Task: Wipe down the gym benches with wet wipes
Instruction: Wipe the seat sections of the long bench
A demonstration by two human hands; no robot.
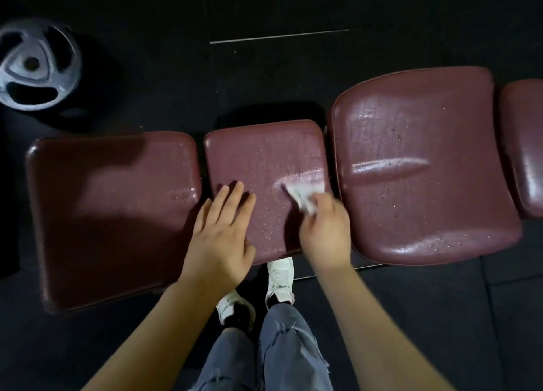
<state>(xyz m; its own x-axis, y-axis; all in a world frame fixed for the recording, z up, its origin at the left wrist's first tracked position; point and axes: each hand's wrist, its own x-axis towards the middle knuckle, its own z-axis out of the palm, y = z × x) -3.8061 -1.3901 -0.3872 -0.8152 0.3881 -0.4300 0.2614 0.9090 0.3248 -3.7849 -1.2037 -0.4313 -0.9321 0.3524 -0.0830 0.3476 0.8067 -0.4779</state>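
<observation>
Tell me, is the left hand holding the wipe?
No, the left hand lies flat with straight fingers on the middle pad, while the right hand holds the white wipe.

This is a gym. A row of maroon padded bench cushions with a shiny, pebbled vinyl skin runs across the view, the kind fitted to a weight bench. They stand over a floor of dark rubber tiles with visible seams. At the far left a grey metal weight plate with three cut-out grip holes and a centre bore sits on the floor, just beyond the leftmost cushion.
</observation>
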